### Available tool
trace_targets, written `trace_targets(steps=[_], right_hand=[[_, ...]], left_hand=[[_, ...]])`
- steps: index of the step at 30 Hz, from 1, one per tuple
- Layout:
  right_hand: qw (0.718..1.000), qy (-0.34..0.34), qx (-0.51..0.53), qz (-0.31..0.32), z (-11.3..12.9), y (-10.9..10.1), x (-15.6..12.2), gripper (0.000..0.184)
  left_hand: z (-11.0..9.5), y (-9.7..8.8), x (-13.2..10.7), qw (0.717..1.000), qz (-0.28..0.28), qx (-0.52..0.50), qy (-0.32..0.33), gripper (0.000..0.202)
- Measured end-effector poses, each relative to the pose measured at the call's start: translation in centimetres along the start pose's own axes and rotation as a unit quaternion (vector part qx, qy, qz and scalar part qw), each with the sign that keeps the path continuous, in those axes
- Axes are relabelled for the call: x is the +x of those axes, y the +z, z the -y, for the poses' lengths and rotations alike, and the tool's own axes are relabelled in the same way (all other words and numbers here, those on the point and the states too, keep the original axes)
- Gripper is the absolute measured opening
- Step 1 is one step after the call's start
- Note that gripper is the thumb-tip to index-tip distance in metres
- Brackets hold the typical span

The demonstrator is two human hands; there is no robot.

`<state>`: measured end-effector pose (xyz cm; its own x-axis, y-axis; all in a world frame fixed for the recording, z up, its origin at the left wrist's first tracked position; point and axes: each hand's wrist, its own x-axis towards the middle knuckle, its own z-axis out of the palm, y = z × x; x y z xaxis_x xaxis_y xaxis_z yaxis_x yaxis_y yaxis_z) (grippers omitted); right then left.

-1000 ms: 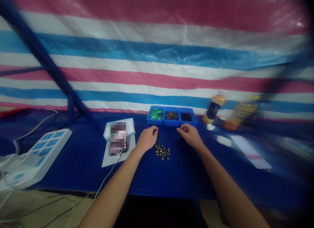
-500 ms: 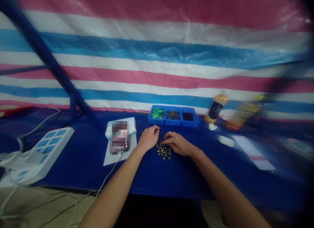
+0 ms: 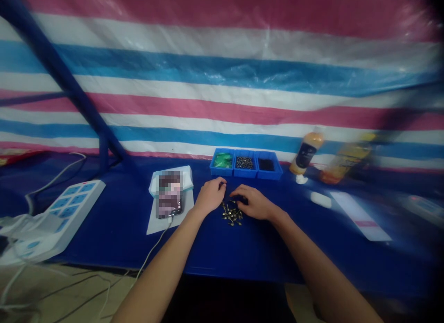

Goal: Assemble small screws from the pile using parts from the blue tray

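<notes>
A small heap of brass-coloured metal pieces (image 3: 233,215) lies on the blue table in front of me; the pieces are too small to name surely. Just beyond its left side, my left hand (image 3: 211,195) rests with fingers curled in and thumb close to them; whatever they may hold is hidden. My right hand (image 3: 255,201) hovers at the heap's upper right edge, its fingers bent and the thumb apart from the forefinger. Behind both hands stand three joined blue bins: one with green packets (image 3: 223,160), one with small metallic pieces (image 3: 244,163), one with black bits (image 3: 266,164).
On the left are a phone (image 3: 169,200) with a cable, a tissue pack (image 3: 188,177) and a power strip (image 3: 74,207). To the right stand two bottles, an orange one (image 3: 307,152) and a yellowish one (image 3: 348,161), near a white case (image 3: 321,200) and a card (image 3: 360,216).
My right hand has drawn its fingertips slightly up from the heap, and its fingers are more bent. The left hand has stayed almost in place.
</notes>
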<state>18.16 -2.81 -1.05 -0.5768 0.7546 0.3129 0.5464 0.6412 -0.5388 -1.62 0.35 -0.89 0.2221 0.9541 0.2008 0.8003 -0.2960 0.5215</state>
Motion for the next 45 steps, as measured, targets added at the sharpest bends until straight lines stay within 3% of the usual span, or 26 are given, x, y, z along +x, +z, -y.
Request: trace_targets(steps=[13,18,23,28,34,36,39,41,43,45], right_hand=[[0.989,0.004,-0.142,0.036,0.6,0.4,1.2,0.014],[0.998,0.019,-0.048,-0.021,0.9,0.5,1.2,0.007],[0.991,0.077,0.075,-0.08,0.3,0.9,1.4,0.009],[0.948,0.136,0.244,-0.15,-0.9,1.0,1.6,0.02],[0.928,0.173,0.283,-0.171,-1.7,0.2,1.1,0.026],[0.91,0.184,0.292,-0.23,-1.8,-0.3,1.0,0.031],[0.851,0.204,0.306,-0.374,-2.3,-0.9,0.9,0.05],[0.828,0.239,0.293,-0.414,-2.9,-1.1,0.6,0.053],[0.851,0.265,0.257,-0.373,-3.3,-1.2,0.1,0.039],[0.909,0.24,0.204,-0.273,-3.1,-1.0,-0.3,0.027]], left_hand=[[0.0,0.1,0.1,1.0,0.003,0.002,0.008,0.022],[0.0,0.0,0.0,1.0,0.004,0.001,0.008,0.022],[-0.4,-0.2,0.0,1.0,0.008,0.006,0.002,0.023],[-0.4,-0.3,0.0,1.0,0.011,0.01,0.0,0.023],[-0.3,-0.2,0.0,1.0,0.01,0.006,-0.002,0.023],[-0.4,-0.3,0.0,1.0,0.013,0.008,-0.004,0.023],[-0.6,-0.4,-0.1,1.0,0.021,0.009,-0.007,0.024],[-0.7,-0.4,-0.1,1.0,0.024,0.006,-0.009,0.023],[-0.7,-0.5,-0.1,1.0,0.024,0.002,-0.009,0.023],[-0.7,-0.5,-0.2,1.0,0.022,0.003,-0.008,0.023]])
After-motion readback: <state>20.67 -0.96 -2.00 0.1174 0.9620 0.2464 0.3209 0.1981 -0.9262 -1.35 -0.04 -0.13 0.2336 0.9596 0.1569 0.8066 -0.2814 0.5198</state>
